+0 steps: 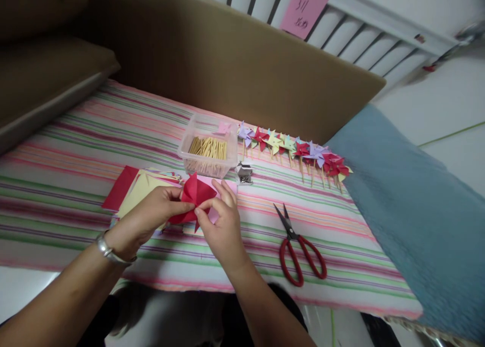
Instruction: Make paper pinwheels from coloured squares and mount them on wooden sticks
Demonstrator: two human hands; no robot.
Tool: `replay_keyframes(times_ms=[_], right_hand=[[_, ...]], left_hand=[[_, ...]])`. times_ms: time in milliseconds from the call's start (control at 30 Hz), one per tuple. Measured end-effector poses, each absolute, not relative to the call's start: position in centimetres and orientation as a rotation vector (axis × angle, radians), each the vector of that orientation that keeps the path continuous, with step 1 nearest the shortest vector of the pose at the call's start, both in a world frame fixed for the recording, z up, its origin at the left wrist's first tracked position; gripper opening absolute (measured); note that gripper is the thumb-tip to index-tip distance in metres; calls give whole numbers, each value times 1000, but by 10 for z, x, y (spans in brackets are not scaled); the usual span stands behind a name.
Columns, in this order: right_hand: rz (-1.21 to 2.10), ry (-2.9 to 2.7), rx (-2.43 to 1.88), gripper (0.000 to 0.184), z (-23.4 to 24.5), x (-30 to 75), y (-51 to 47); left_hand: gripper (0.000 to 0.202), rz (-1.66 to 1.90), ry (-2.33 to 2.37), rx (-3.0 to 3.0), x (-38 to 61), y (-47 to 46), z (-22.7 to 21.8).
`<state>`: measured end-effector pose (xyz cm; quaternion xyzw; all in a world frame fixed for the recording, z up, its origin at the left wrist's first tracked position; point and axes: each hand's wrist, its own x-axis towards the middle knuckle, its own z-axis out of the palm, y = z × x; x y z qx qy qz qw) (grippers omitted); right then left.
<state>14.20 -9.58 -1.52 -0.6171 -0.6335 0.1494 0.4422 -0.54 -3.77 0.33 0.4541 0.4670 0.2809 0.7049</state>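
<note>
In front of the plastic tub (204, 124) of wooden sticks (210, 149), the left hand (164, 206) and right hand (224, 219) are pinching a red paper pinwheel (195, 191) in narrow grips.

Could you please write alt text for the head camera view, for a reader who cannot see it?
A person's left hand and right hand pinch a folded red paper above a striped cloth. Beyond are a clear plastic box of thin sticks and a row of colourful paper pinwheels; red-handled scissors lie slightly open to the right.
</note>
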Motion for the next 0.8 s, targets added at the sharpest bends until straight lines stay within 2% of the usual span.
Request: replay_keyframes(times_ms=[300,433,533,667,800], right_hand=[[379,-1527,-1568,10,-18,140,-95],[401,-1503,-1541,5,-12,145,-94],[565,-1411,-1529,28,-4,157,-93],[1055,-1271,-1471,62,0,170,-92],[1392,-1176,-1338,73,-5,174,-93]], left_hand=[[13,598,1060,1117,-4,-38,7],[12,574,1091,1156,-5,-36,1],[10,481,1042,1153,-7,-35,1],[6,398,992,1173,-6,-37,3],[5,347,979,1201,-1,-40,2]])
